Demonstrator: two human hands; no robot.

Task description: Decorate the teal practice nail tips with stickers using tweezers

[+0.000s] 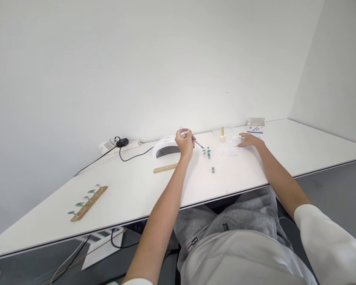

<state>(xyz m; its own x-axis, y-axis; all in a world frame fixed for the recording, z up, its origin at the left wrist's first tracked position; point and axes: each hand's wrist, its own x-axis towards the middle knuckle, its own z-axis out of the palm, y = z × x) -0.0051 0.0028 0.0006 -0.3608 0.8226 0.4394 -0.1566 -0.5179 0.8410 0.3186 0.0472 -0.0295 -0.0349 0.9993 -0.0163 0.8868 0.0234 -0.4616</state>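
My left hand (185,143) is closed around slim purple-blue tweezers (199,145), which slant down to the right. Their lower end is close to several small teal nail tips on stands (208,152). Another nail tip (213,170) stands alone nearer the table's front edge. My right hand (250,139) rests at the white patterned sheets (236,139), fingers apart and touching them. Beside it, toward the middle, lies another white sheet (228,151) with small dark marks. A gold-capped cream bottle (222,136) is behind the sheets.
A white nail lamp (163,147) stands behind my left forearm, with a wooden strip (165,168) before it. At left is a wooden holder (89,204) bearing several nail tips. A black cable (133,159) runs from a plug (122,142). An opened box (255,126) sits far right.
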